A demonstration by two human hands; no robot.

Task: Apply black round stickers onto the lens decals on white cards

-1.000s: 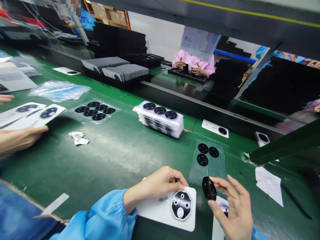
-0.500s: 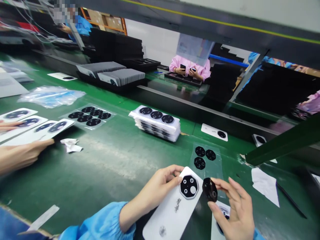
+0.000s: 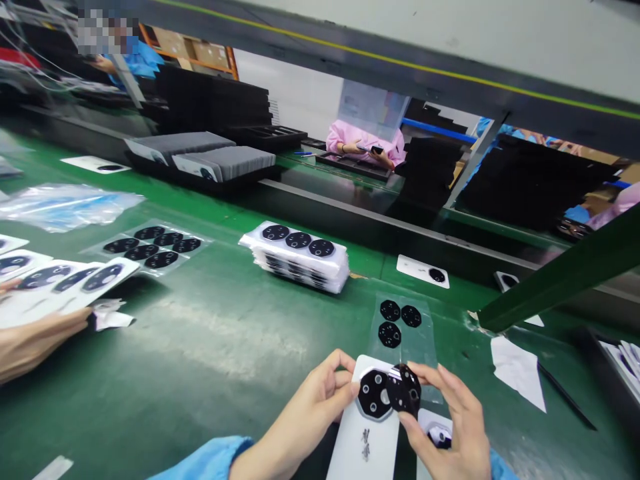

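The left hand (image 3: 305, 417) pinches the white panel (image 3: 367, 437) to keep it steady. The right fingers (image 3: 453, 387) pinch 1 black disc (image 3: 411, 392) by its edges, perhaps to line up holes.

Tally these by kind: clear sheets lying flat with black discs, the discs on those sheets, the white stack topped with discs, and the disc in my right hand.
Clear sheets: 2
Discs on sheets: 9
White stack: 1
Held disc in right hand: 1
Total: 13
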